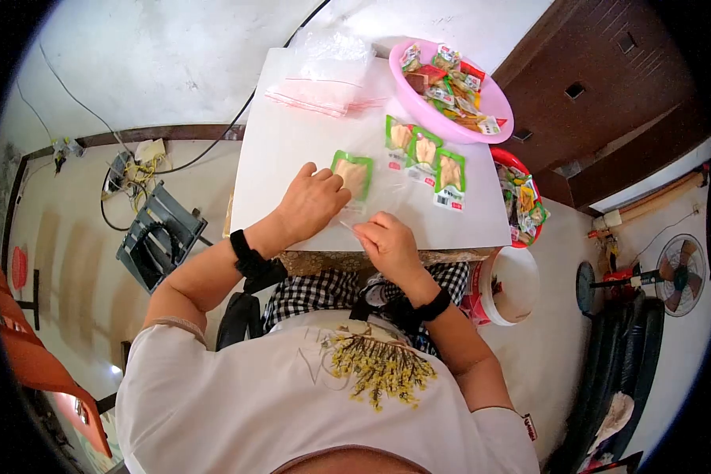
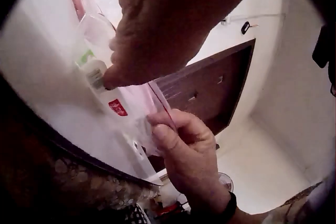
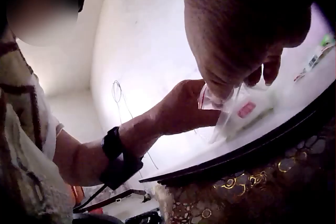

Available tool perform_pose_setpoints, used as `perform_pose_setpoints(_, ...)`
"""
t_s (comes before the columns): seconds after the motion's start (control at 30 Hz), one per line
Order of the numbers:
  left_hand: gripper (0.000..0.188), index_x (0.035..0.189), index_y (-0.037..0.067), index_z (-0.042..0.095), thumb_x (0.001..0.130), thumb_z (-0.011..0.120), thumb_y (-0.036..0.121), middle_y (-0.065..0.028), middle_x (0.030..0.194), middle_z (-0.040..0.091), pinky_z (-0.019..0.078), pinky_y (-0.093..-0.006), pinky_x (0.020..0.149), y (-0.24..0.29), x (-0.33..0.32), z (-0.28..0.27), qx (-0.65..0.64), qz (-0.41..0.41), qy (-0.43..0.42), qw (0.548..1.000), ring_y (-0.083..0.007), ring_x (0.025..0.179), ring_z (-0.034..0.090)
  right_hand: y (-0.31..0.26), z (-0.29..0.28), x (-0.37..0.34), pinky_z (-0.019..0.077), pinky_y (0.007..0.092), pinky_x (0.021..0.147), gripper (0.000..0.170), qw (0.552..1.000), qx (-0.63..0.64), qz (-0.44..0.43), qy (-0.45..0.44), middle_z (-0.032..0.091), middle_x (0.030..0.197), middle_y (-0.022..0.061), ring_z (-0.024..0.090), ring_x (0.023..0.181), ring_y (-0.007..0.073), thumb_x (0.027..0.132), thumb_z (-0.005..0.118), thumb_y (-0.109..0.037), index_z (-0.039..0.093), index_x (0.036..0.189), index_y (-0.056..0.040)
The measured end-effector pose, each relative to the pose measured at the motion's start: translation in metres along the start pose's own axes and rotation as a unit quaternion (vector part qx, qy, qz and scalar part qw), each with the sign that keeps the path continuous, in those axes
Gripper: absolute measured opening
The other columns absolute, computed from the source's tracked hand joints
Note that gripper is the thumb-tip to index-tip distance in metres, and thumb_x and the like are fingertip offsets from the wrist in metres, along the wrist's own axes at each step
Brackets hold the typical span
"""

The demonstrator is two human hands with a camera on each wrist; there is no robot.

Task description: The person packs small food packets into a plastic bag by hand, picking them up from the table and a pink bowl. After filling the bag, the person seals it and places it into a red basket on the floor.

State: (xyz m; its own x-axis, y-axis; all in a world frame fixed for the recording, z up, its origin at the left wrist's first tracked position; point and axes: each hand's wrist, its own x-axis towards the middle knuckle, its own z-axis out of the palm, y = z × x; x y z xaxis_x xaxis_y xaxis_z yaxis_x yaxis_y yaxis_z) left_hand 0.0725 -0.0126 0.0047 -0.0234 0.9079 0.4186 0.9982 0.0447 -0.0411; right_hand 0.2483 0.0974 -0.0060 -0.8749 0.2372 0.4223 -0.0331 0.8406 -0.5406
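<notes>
On the white tabletop, a green-edged snack packet (image 1: pixel 353 175) with pale food showing lies under the curled fingers of my left hand (image 1: pixel 312 207). The left wrist view shows thumb and fingers at its barcode end, with a clear zip bag (image 2: pixel 148 98) around this spot. The bag has a red strip along its mouth. My right hand (image 1: pixel 393 246) pinches that mouth edge between thumb and bent fingers. A small red label (image 2: pixel 118 107) shows through the film. To the right, several similar green packets (image 1: pixel 450 175) lie in a slanting row.
A stack of clear bags (image 1: pixel 324 83) with red edges lies at the table's back. A pink basin (image 1: pixel 419 118) full of assorted packets sits at the back right. Beyond the right edge stand a red basin (image 1: pixel 540 193) of packets and a white bucket (image 1: pixel 521 288).
</notes>
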Motion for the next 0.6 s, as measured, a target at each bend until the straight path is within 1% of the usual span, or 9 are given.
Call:
perform_pose_setpoints(0.1, 0.005, 0.074, 0.011, 0.058, 0.075, 0.059, 0.016, -0.0029, 0.074, 0.055, 0.0407, -0.0355, 0.073, 0.003, -0.003, 0.001, -0.002, 0.005, -0.064, 0.998, -0.0197, 0.074, 0.058, 0.004, 0.0, -0.002, 0.0467, 0.039, 0.061, 0.009, 1.0, -0.014, -0.025, 0.006, 0.054, 0.077, 0.0099, 0.057, 0.074, 0.029, 0.077, 0.066, -0.007, 0.066, 0.086, -0.0078)
perform_pose_setpoints(0.2, 0.003, 0.073, 0.012, 0.059, 0.075, 0.059, 0.015, -0.0033, 0.072, 0.056, 0.0427, -0.0348, 0.064, 0.003, -0.006, 0.013, -0.006, 0.028, -0.056, 0.998, -0.0208, 0.069, 0.061, 0.004, 0.0, -0.004, 0.0469, 0.0393, 0.062, 0.008, 1.0, -0.023, -0.018, -0.008, 0.054, 0.077, 0.0101, 0.057, 0.074, 0.0291, 0.077, 0.066, -0.007, 0.066, 0.085, -0.0075)
perform_pose_setpoints(0.3, 0.004, 0.075, 0.012, 0.058, 0.075, 0.059, 0.015, -0.0045, 0.072, 0.057, 0.046, -0.035, 0.058, 0.004, 0.002, 0.025, -0.008, 0.005, -0.054, 0.998, -0.0219, 0.064, 0.063, 0.009, 0.005, -0.005, 0.0467, 0.0397, 0.061, 0.007, 1.0, 0.002, -0.022, 0.016, 0.054, 0.075, 0.0104, 0.057, 0.073, 0.0294, 0.078, 0.065, -0.008, 0.065, 0.085, -0.0069)
perform_pose_setpoints(0.4, 0.008, 0.081, 0.009, 0.054, 0.077, 0.059, 0.014, -0.0066, 0.075, 0.055, 0.0465, -0.0381, 0.061, 0.007, 0.017, 0.026, -0.007, -0.081, -0.094, 0.992, -0.0239, 0.068, 0.062, 0.01, 0.004, -0.004, 0.0465, 0.0402, 0.06, 0.006, 1.0, 0.003, -0.007, 0.017, 0.053, 0.074, 0.0105, 0.057, 0.071, 0.0299, 0.078, 0.065, -0.008, 0.066, 0.084, -0.0067)
perform_pose_setpoints(0.5, 0.008, 0.081, 0.009, 0.053, 0.078, 0.058, 0.014, -0.0073, 0.076, 0.055, 0.0474, -0.0377, 0.058, 0.006, 0.027, 0.025, -0.003, -0.106, -0.101, 0.989, -0.0241, 0.065, 0.062, 0.014, 0.004, -0.003, 0.0464, 0.0407, 0.06, 0.007, 1.0, 0.004, 0.004, 0.031, 0.053, 0.073, 0.0106, 0.056, 0.07, 0.0304, 0.078, 0.065, -0.008, 0.066, 0.084, -0.0068)
perform_pose_setpoints(0.6, 0.008, 0.082, 0.008, 0.054, 0.077, 0.059, 0.013, -0.0084, 0.079, 0.056, 0.0482, -0.0373, 0.053, 0.0, 0.029, 0.035, -0.03, -0.006, -0.011, 0.999, -0.0246, 0.062, 0.062, 0.02, 0.002, -0.004, 0.0464, 0.0406, 0.06, 0.007, 0.999, -0.004, 0.004, 0.033, 0.053, 0.074, 0.0106, 0.056, 0.07, 0.0304, 0.077, 0.065, -0.008, 0.066, 0.084, -0.007)
